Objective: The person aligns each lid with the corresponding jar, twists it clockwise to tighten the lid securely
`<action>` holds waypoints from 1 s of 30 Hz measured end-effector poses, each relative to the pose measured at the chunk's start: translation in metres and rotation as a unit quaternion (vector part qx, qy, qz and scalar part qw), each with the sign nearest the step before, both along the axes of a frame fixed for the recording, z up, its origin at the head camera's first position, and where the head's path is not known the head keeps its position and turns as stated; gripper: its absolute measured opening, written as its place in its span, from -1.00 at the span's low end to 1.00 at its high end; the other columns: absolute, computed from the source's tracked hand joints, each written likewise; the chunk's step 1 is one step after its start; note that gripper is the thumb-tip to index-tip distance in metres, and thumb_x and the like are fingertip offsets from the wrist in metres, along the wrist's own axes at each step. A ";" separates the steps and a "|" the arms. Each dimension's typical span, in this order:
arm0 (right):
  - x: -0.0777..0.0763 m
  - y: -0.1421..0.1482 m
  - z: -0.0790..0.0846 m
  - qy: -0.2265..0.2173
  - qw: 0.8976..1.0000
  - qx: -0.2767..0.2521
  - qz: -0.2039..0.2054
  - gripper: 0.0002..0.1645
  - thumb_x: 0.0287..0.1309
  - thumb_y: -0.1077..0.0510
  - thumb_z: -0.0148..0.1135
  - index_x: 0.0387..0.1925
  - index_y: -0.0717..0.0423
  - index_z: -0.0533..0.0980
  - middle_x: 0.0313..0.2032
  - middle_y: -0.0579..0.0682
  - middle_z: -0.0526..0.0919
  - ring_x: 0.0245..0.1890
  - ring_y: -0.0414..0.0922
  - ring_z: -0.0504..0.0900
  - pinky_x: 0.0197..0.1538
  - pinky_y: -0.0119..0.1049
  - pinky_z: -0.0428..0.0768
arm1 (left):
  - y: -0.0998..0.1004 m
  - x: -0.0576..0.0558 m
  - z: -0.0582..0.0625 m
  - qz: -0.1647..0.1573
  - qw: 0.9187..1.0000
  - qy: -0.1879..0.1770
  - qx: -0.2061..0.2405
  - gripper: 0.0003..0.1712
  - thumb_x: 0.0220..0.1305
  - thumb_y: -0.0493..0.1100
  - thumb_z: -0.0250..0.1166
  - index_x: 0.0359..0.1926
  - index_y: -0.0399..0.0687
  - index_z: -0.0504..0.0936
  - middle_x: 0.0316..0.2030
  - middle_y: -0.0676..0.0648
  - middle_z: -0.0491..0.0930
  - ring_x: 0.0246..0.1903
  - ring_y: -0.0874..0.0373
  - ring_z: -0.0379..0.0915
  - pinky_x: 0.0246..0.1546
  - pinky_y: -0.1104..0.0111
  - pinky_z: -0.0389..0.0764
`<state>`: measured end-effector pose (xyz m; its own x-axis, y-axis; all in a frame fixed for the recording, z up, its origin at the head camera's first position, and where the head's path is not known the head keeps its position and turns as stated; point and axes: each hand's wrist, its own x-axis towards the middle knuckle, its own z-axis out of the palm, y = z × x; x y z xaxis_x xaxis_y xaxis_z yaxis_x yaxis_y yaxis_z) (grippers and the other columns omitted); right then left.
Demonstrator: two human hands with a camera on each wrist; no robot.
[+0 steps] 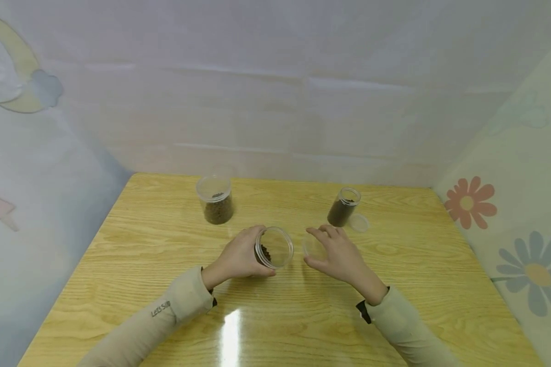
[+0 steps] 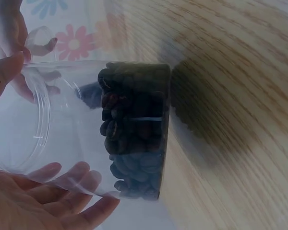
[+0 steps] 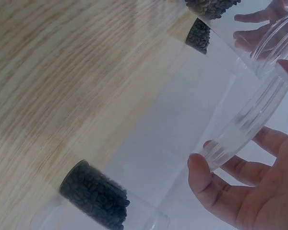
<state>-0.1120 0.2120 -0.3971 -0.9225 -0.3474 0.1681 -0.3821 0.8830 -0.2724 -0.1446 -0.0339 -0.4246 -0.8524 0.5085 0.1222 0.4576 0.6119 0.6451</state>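
Note:
My left hand [image 1: 240, 256] grips a clear jar [image 2: 72, 129] around its side, fingers on one side and thumb near the rim. The jar is open and tilted, its mouth turned towards the head camera. Dark coffee beans [image 2: 134, 129] fill its lower part. Just right of the jar's mouth, my right hand [image 1: 342, 255] pinches a clear round lid [image 3: 247, 122] by its edge between thumb and fingers. A short gap separates lid and jar rim. The jar's base is close to the table; I cannot tell whether it touches.
A wide clear jar [image 1: 218, 208] with dark contents stands at the back left of the wooden table [image 1: 142, 244]. Back right stands a narrower jar [image 1: 341, 211] of dark grains, uncapped, with a clear lid [image 1: 359, 223] lying beside it. Cloth backdrops [image 1: 257, 122] surround the table.

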 end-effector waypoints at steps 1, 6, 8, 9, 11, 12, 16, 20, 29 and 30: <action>0.000 0.000 0.000 0.000 1.000 0.000 0.000 -0.25 -0.07 -0.15 0.30 0.16 0.08 0.39 0.00 0.22 0.43 -0.01 0.20 0.38 -0.31 0.05 0.54 | 0.000 0.000 0.000 0.000 1.000 0.002 -0.004 0.07 -0.39 0.09 0.56 0.19 -0.19 0.30 0.05 -0.17 0.43 0.01 -0.08 0.36 -0.08 0.06 0.46; 0.001 0.000 0.001 -0.005 1.000 -0.019 0.005 -0.24 -0.06 -0.14 0.30 0.17 0.09 0.37 0.02 0.24 0.41 -0.02 0.20 0.38 -0.30 0.06 0.53 | 0.002 0.000 0.001 -0.002 1.000 0.009 -0.013 0.09 -0.37 0.10 0.56 0.21 -0.23 0.28 0.09 -0.21 0.39 0.05 -0.13 0.33 -0.03 0.02 0.43; 0.001 0.001 0.001 -0.004 1.000 -0.029 0.008 -0.23 -0.06 -0.13 0.31 0.18 0.09 0.36 0.03 0.24 0.40 -0.02 0.20 0.39 -0.27 0.06 0.52 | 0.003 0.000 0.001 -0.004 1.000 0.012 -0.018 0.09 -0.37 0.11 0.56 0.21 -0.23 0.28 0.08 -0.22 0.40 0.04 -0.13 0.33 -0.04 0.02 0.44; 0.001 0.001 0.002 -0.002 0.999 -0.033 0.010 -0.23 -0.06 -0.13 0.31 0.18 0.09 0.36 0.03 0.23 0.40 -0.02 0.20 0.39 -0.24 0.07 0.52 | 0.004 0.000 0.001 -0.005 1.000 0.016 -0.020 0.09 -0.38 0.12 0.56 0.20 -0.24 0.29 0.07 -0.22 0.40 0.03 -0.13 0.34 -0.06 0.02 0.45; 0.001 0.001 0.003 0.001 0.999 -0.044 0.014 -0.22 -0.06 -0.14 0.32 0.19 0.07 0.35 0.04 0.22 0.39 -0.01 0.19 0.39 -0.19 0.09 0.50 | 0.005 0.000 0.001 -0.008 0.999 0.022 -0.022 0.08 -0.38 0.11 0.56 0.19 -0.24 0.29 0.05 -0.22 0.42 -0.01 -0.12 0.36 -0.07 0.03 0.46; 0.001 0.000 0.003 0.001 0.999 -0.049 0.016 -0.22 -0.06 -0.13 0.32 0.19 0.06 0.35 0.05 0.22 0.39 -0.01 0.19 0.38 -0.17 0.09 0.50 | 0.006 0.000 0.001 -0.010 0.999 0.025 -0.023 0.08 -0.38 0.11 0.56 0.18 -0.24 0.30 0.03 -0.21 0.43 -0.02 -0.11 0.37 -0.09 0.04 0.47; 0.003 -0.001 0.005 0.002 0.997 -0.073 0.027 -0.22 -0.05 -0.12 0.33 0.20 0.06 0.35 0.08 0.22 0.38 0.04 0.19 0.36 -0.09 0.12 0.46 | 0.007 0.000 0.001 -0.015 0.999 0.037 -0.023 0.06 -0.39 0.12 0.56 0.15 -0.24 0.31 -0.01 -0.20 0.45 -0.09 -0.10 0.40 -0.13 0.06 0.49; 0.004 -0.005 0.007 0.015 0.995 -0.091 0.042 -0.23 -0.06 -0.08 0.34 0.19 0.10 0.36 0.06 0.22 0.40 0.04 0.19 0.37 -0.06 0.14 0.44 | 0.009 0.001 0.002 -0.017 0.998 0.045 -0.029 0.06 -0.39 0.14 0.55 0.14 -0.23 0.32 -0.03 -0.20 0.45 -0.10 -0.09 0.41 -0.15 0.06 0.50; 0.003 -0.016 0.009 0.025 0.991 -0.111 0.073 -0.25 -0.05 -0.08 0.34 0.19 0.07 0.36 0.07 0.18 0.40 0.02 0.14 0.39 -0.07 0.11 0.46 | 0.013 0.003 0.001 -0.017 0.997 0.062 -0.045 0.04 -0.38 0.19 0.53 0.12 -0.23 0.33 0.00 -0.18 0.45 -0.08 -0.07 0.39 -0.12 0.05 0.47; 0.003 -0.018 0.009 0.024 0.991 -0.112 0.076 -0.25 -0.05 -0.08 0.34 0.19 0.08 0.35 0.07 0.18 0.40 0.03 0.13 0.39 -0.07 0.11 0.46 | 0.013 0.003 0.001 -0.017 0.997 0.065 -0.050 0.05 -0.38 0.20 0.52 0.13 -0.23 0.32 0.01 -0.18 0.44 -0.08 -0.08 0.38 -0.11 0.05 0.46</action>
<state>-0.1086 0.1940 -0.3885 -0.8510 -0.4315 0.2992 -0.5241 0.7337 -0.4325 -0.1415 -0.0204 -0.4239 -0.8148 0.5519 0.1777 0.5546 0.6524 0.5166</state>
